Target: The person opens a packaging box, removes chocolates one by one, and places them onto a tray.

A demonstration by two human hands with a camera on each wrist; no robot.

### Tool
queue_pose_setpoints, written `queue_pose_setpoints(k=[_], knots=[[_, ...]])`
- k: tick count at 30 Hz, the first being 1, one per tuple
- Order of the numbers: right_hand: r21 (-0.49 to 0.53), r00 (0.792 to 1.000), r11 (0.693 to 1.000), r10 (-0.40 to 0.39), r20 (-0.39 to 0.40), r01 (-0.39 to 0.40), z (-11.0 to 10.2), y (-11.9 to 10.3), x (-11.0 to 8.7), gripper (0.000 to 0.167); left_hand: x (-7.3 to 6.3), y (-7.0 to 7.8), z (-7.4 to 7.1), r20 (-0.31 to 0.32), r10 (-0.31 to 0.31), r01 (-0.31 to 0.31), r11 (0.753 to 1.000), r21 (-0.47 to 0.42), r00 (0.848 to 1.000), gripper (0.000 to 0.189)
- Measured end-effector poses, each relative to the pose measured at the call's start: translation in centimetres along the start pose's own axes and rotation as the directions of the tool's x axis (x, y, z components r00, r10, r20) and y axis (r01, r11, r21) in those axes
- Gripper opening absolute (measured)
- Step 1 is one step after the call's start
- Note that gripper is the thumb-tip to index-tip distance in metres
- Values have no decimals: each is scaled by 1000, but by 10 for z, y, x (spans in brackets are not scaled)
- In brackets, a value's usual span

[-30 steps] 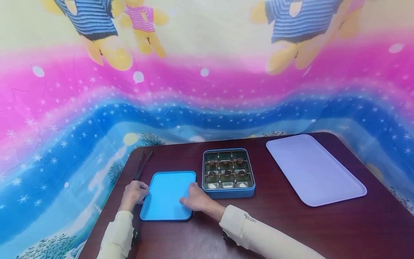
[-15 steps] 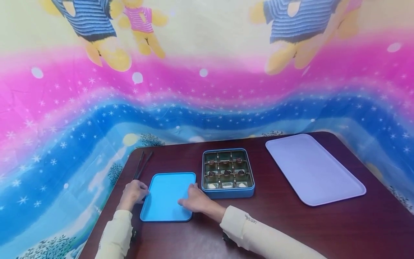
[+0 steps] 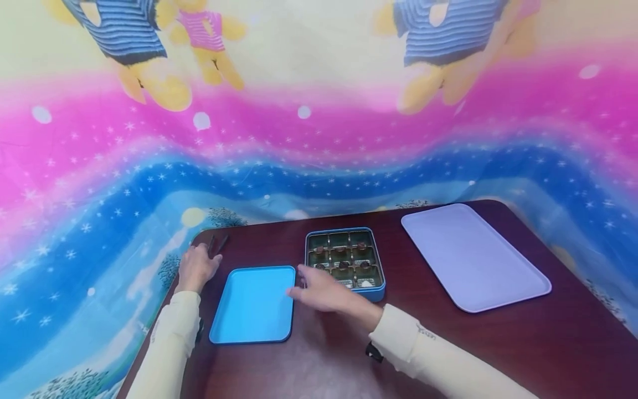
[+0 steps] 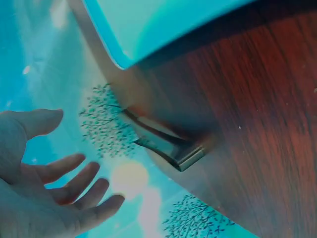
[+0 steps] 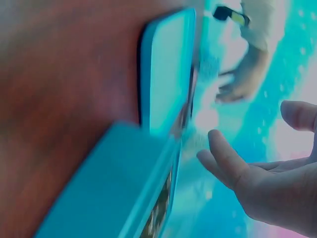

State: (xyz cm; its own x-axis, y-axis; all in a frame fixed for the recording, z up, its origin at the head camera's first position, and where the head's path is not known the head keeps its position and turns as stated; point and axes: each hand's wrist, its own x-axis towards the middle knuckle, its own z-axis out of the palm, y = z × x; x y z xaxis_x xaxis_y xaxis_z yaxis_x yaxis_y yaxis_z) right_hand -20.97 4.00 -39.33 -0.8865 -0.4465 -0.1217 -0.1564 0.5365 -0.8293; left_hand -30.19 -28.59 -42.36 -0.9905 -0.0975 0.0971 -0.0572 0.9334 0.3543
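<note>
My left hand (image 3: 196,267) is over the far left of the table beside dark metal tongs (image 3: 219,245), its fingers spread in the left wrist view, where the tongs (image 4: 190,157) lie on the wood with their arms apart. A shallow blue lid (image 3: 254,305) lies inside up between my hands. My right hand (image 3: 326,288) holds nothing, thumb and fingers apart, between the lid's right edge and a square blue tin (image 3: 374,293). It covers the tin's near left corner in the head view. Small brown chocolates (image 3: 343,265) sit in some of the tin's gold compartments.
A pale lilac tray (image 3: 478,257) lies at the right on the dark red-brown table (image 3: 344,360). A printed cloth (image 3: 299,155) with bears and snowflakes hangs behind the table and down its left side.
Both hands have come off the lid. My left hand has moved away from me towards the tongs, and my right hand has drawn right, over the tin's near corner. The view has shifted slightly.
</note>
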Motion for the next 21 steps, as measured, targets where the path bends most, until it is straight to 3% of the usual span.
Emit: queue_pose_setpoints(k=[6, 12, 17, 21], knots=[[-17, 984, 1000, 17, -178, -20, -47, 24, 2, 59, 17, -5, 11, 73, -39, 38, 999, 16, 997, 65], [-64, 931, 992, 77, -358, -106, -89, 63, 2, 56, 22, -11, 19, 156, -60, 54, 998, 42, 986, 69], [-113, 898, 976, 124, -423, -188, -110, 99, 1, 56, 24, -16, 25, 189, -66, 52, 996, 78, 980, 65], [-127, 889, 960, 176, -424, -251, -115, 119, 1, 58, 25, -20, 27, 202, -81, 60, 992, 108, 976, 59]])
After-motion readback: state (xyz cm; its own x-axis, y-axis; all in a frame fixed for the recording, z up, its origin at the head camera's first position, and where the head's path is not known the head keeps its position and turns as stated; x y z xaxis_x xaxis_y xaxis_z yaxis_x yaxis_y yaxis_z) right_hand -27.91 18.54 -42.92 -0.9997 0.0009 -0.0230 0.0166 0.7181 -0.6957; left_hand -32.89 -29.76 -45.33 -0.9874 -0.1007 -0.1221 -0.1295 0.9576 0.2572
